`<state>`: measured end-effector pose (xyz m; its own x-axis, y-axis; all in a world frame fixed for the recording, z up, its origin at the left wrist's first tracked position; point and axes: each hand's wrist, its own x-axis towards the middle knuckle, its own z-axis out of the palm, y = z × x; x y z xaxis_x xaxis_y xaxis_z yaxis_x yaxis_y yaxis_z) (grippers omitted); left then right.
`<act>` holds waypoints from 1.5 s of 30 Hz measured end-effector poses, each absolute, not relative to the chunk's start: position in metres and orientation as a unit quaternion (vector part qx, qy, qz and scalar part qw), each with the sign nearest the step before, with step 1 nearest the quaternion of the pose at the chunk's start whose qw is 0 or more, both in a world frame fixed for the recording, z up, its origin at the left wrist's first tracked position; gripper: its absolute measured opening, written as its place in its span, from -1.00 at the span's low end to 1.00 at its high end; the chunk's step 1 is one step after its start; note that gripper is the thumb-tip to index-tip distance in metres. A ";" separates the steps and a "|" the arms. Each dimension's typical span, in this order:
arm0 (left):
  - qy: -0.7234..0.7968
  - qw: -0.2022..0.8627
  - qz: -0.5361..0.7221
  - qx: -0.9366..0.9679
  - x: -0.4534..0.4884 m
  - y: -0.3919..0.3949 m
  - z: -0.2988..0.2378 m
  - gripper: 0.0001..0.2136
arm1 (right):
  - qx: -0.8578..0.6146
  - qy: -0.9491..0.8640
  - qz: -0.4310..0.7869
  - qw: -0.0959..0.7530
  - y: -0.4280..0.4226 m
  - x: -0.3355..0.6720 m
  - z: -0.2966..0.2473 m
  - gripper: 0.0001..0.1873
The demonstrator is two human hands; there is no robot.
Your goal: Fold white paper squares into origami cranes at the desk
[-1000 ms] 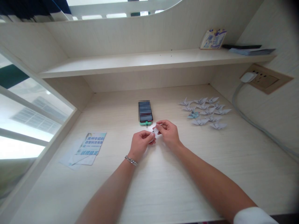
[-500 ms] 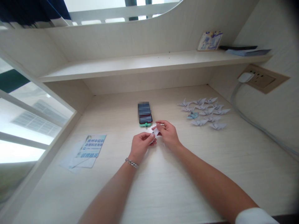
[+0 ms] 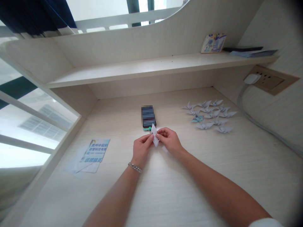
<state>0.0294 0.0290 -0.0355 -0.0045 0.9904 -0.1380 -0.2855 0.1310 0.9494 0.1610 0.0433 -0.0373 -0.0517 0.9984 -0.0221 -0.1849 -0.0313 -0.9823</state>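
Note:
My left hand (image 3: pixel 141 148) and my right hand (image 3: pixel 169 141) meet over the middle of the pale wooden desk (image 3: pixel 165 189). Both pinch one small folded piece of white paper (image 3: pixel 154 137), which stands upright between the fingertips with a point upward. A silver bracelet (image 3: pixel 134 167) circles my left wrist. Just beyond the paper lies a phone (image 3: pixel 148 117) in a green case, face up.
Several folded paper cranes (image 3: pixel 209 115) lie in a group at the right rear of the desk. A blue printed leaflet (image 3: pixel 93 153) lies at the left. A shelf (image 3: pixel 142 67) runs above with a small card (image 3: pixel 213 43) and dark items. A plug and cable (image 3: pixel 252 78) hang at the right wall.
The paper has turned from lying nearly flat between the hands to standing upright with its tip up. Both hands shifted slightly lower in view, and the fingertips drew closer together.

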 end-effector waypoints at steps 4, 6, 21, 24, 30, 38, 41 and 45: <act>0.485 0.561 0.549 0.385 0.027 0.030 -0.037 -0.68 | -0.452 -0.450 0.571 0.517 0.043 0.162 -0.038 -0.71; 0.493 0.550 0.549 0.391 0.026 0.030 -0.038 -0.68 | -0.458 -0.448 0.570 0.514 0.043 0.162 -0.038 -0.70; 0.488 0.554 0.536 0.411 0.022 0.032 -0.039 -0.71 | -0.466 -0.454 0.562 0.510 0.044 0.165 -0.038 -0.72; 0.480 0.560 0.536 0.411 0.022 0.032 -0.040 -0.69 | -0.463 -0.453 0.568 0.509 0.044 0.166 -0.038 -0.72; 0.483 0.567 0.538 0.395 0.023 0.033 -0.038 -0.69 | -0.461 -0.450 0.571 0.509 0.044 0.166 -0.039 -0.71; 0.481 0.563 0.536 0.404 0.023 0.033 -0.038 -0.70 | -0.459 -0.444 0.580 0.505 0.044 0.166 -0.036 -0.72; 0.477 0.565 0.535 0.408 0.023 0.032 -0.036 -0.70 | -0.459 -0.442 0.583 0.504 0.044 0.166 -0.035 -0.72; 0.473 0.574 0.527 0.411 0.022 0.032 -0.035 -0.69 | -0.449 -0.433 0.599 0.502 0.044 0.167 -0.036 -0.69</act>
<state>0.0220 0.0322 -0.0348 -0.0029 0.9940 -0.1090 -0.2164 0.1058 0.9706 0.1669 0.0437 -0.0357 -0.0925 0.9903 -0.1038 -0.2131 -0.1216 -0.9694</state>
